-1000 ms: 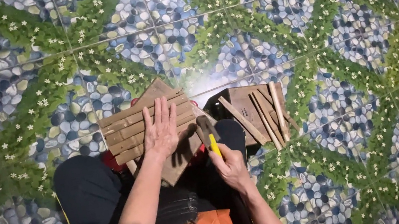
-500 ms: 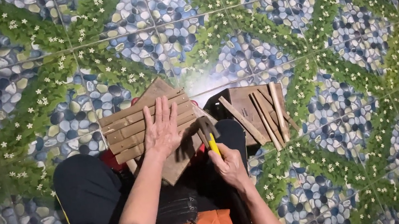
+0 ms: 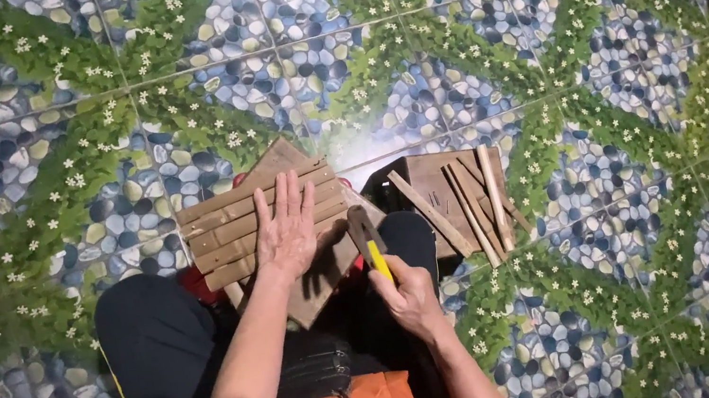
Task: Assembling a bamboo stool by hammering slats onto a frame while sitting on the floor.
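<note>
Nothing has shifted since the earlier frame: my left hand (image 3: 288, 229) still presses flat, fingers spread, on the slatted wooden panel (image 3: 257, 215) across my lap. My right hand (image 3: 409, 295) grips a yellow-handled tool (image 3: 372, 244). Loose wooden strips (image 3: 470, 199) lie just beside, on the patterned floor (image 3: 541, 52).

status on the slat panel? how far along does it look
Done: several wooden slats already lie side by side on the brown board over the lap. In hand: the left hand presses flat on the slats; the right hand holds a yellow-handled hammer at the board's right edge. Left: loose sticks lie unused on a second board on the tiled floor.
</note>
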